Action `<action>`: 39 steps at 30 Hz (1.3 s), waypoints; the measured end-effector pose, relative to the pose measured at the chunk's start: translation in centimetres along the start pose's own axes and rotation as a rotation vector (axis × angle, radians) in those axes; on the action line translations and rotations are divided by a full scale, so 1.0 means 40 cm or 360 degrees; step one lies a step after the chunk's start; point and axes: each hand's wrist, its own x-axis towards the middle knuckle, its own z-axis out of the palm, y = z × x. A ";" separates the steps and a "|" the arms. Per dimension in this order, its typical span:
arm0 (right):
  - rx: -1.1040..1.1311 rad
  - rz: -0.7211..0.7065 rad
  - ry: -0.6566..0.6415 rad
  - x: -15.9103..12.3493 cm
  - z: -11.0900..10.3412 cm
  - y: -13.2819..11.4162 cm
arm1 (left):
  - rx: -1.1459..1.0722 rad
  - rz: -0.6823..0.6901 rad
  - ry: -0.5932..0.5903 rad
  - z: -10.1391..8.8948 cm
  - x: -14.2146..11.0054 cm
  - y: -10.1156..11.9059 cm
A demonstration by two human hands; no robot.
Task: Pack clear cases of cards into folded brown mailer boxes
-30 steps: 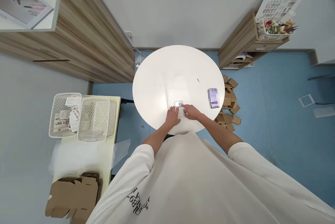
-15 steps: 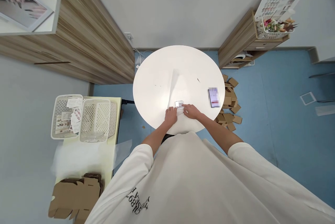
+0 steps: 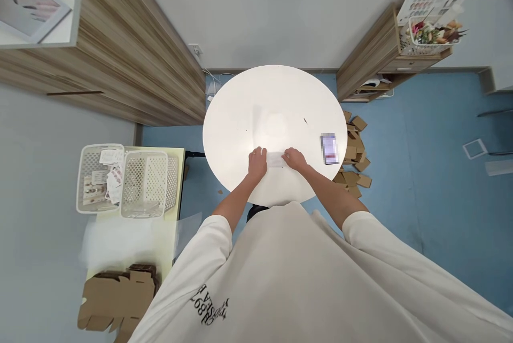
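Observation:
A thin, whitish translucent wrapping sheet lies on the round white table, folded into a narrow band between my hands. Its flat part, faint against the tabletop, stretches away toward the wall. My left hand is closed on the left end of the band, fingers bent over it. At the right end, my right hand pinches the edge. The small clear packet with grey print seen earlier is now covered by the folded sheet.
A phone-like item, blurred out, lies at the table's right. Flattened cardboard pieces are on the floor beyond it. To the left, a side table holds white baskets, translucent sheets and brown flat boxes.
The sheet has been folded over the small packet, which no longer shows. My right hand has moved from the packet to the right end of the fold; my left hand shifted slightly forward.

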 end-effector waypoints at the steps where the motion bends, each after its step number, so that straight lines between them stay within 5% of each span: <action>1: -0.0030 0.0011 -0.0002 0.008 0.000 -0.003 | 0.0057 0.0148 0.0067 0.001 -0.007 0.011; 5: -0.0134 0.0034 -0.0013 0.031 0.004 -0.010 | 0.0152 0.0589 -0.0068 0.025 -0.025 0.043; 12: -0.0120 0.0055 0.0002 0.041 0.011 -0.008 | 0.0206 0.0492 -0.0113 0.088 0.004 0.034; 18: -0.0263 -0.0195 0.0349 -0.034 0.021 -0.002 | 0.0180 0.0442 -0.0045 0.101 0.023 0.029; 23: -0.0443 -0.0583 0.0114 -0.078 0.047 -0.006 | 0.0101 0.0454 -0.0070 0.089 0.024 0.024; 30: -0.0433 -0.0526 0.0004 -0.061 0.070 -0.018 | 0.0038 0.0466 -0.0178 0.073 -0.002 0.004; 39: -0.0379 -0.0491 -0.0282 -0.028 -0.004 -0.046 | 0.0024 0.0373 -0.0229 0.038 -0.014 0.003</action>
